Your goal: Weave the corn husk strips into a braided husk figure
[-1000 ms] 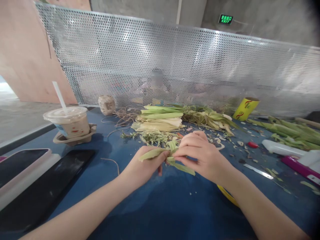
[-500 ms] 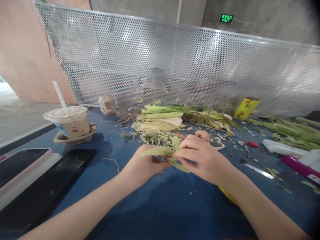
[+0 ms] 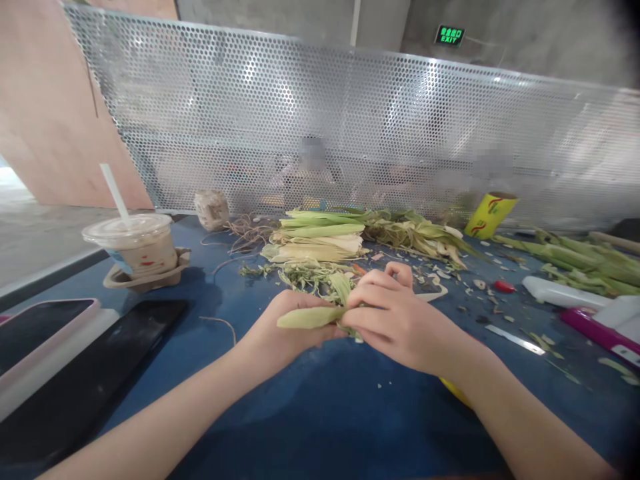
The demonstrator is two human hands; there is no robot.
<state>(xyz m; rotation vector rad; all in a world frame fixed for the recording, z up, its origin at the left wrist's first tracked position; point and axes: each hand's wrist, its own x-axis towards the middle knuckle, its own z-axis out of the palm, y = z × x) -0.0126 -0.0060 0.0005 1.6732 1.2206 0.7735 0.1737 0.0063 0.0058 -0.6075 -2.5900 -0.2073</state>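
Observation:
Between my two hands, above the blue table (image 3: 310,413), is a small bundle of pale green corn husk (image 3: 305,318). My left hand (image 3: 285,327) is closed on the husk from the left, with one strip lying across its fingers. From the right, my right hand (image 3: 395,313) pinches the same husk, its fingers covering the middle of the piece. Another husk end sticks up between the hands. Just beyond them lie wilted green sprigs (image 3: 315,277) and a stack of flat corn husks (image 3: 320,233).
At left stand a drink cup (image 3: 135,247) in a cardboard holder, a phone (image 3: 45,333) and a black tablet (image 3: 100,373). On the right are a blade (image 3: 515,340), a glue gun (image 3: 595,333), scraps and a yellow roll (image 3: 490,215). A perforated metal screen (image 3: 330,113) stands behind.
The husk strip over my left hand has tipped lower, and the lower husk end is now mostly hidden behind my right fingers. Both hands stay close together.

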